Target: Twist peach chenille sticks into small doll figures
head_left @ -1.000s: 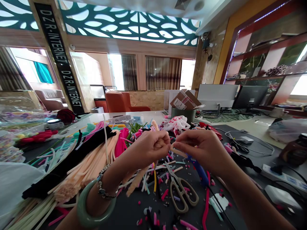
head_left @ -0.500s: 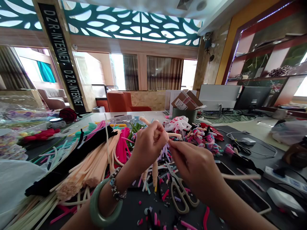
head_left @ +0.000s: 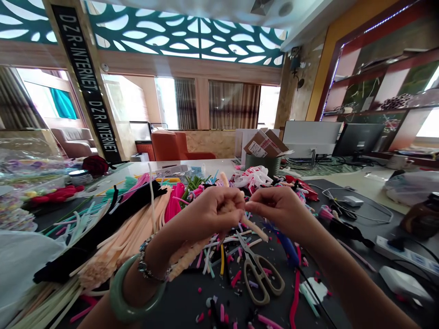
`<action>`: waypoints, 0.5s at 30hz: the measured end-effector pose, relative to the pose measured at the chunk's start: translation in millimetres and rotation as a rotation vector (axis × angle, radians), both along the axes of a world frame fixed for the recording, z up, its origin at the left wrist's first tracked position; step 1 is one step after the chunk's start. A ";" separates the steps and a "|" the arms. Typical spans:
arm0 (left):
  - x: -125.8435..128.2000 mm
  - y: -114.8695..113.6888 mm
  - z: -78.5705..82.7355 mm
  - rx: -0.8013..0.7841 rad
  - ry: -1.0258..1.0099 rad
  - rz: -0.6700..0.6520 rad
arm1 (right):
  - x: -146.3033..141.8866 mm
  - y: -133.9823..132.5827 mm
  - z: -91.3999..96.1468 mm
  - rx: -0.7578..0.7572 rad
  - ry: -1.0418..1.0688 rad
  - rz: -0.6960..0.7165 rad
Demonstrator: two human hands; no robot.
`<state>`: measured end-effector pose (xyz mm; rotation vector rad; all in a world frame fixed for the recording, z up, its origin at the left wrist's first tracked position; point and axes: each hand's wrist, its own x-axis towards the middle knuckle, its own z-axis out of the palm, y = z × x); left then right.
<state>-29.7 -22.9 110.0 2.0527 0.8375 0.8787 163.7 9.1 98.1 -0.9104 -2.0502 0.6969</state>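
Note:
Both my hands meet above the middle of the dark table (head_left: 192,306). My left hand (head_left: 214,210), with a green bangle and a bead bracelet on its wrist, is closed round a bunch of peach pipe cleaners (head_left: 192,260) whose ends hang down toward me. My right hand (head_left: 279,205) pinches one peach pipe cleaner (head_left: 255,229) right beside the left fist, its free end sticking out below. Beige-handled scissors (head_left: 259,274) lie on the table under my hands.
Bundles of peach (head_left: 130,237), black (head_left: 103,228) and pink (head_left: 173,203) pipe cleaners lie left. Cut scraps litter the table. A blue glue gun (head_left: 286,246) lies right of the scissors. A power strip (head_left: 404,256), cables and monitors (head_left: 356,137) are at right, a cardboard box (head_left: 265,144) behind.
My hands rose and my right hand swung under my left half a second ago; now both have dropped back level, with the right pinching beside the left fist. The head view tilted slightly.

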 end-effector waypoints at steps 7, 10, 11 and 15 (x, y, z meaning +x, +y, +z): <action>8.0 4.6 -1.0 0.427 0.212 0.323 | 2.6 -30.8 12.6 0.196 -0.096 -0.133; 9.7 6.8 -2.7 0.564 0.159 0.482 | -2.2 -44.8 15.4 0.243 -0.164 -0.129; 9.9 7.5 -3.4 0.588 0.127 0.532 | -3.8 -47.9 16.0 0.247 -0.178 -0.125; 9.9 10.3 -7.0 0.574 0.019 0.628 | -6.5 -51.1 16.1 0.249 -0.172 -0.122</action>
